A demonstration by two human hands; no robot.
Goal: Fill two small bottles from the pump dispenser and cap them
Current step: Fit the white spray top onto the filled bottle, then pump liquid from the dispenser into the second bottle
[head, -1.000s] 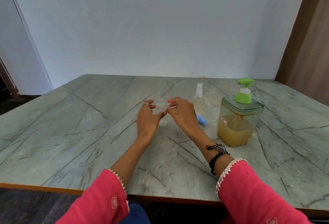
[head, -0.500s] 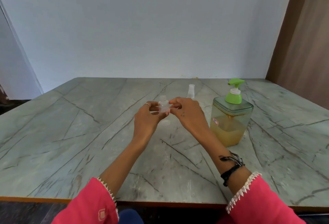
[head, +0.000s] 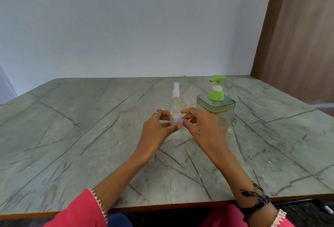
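Both hands are up over the table (head: 72,136), close together, and they pinch one small clear bottle (head: 175,118) between them. The left hand (head: 155,129) holds it from its side with curled fingers and thumb. The right hand (head: 200,127) holds it from the other side with its fingertips. The bottle is lifted off the table, and its top is open, with no cap that I can see. A bit of blue shows through it; I cannot tell what that is.

Just behind the hands stands a tall spray bottle (head: 175,98) with a white top. Beside the right hand, on its outer side, stands the pump dispenser (head: 216,107), a clear box with yellow soap and a green pump.

The small bottle looks empty, so it is likely very light. It looks like thin plastic, so a hard squeeze may bend it. It is smooth and round, so it may slip or spin in the fingers. If soap gets on it, it will be even more slippery. The best place to hold it is around the middle, with fingers on one side and the thumb on the other. The mouth should stay free for the pump spout. A soft, steady grip seems enough.
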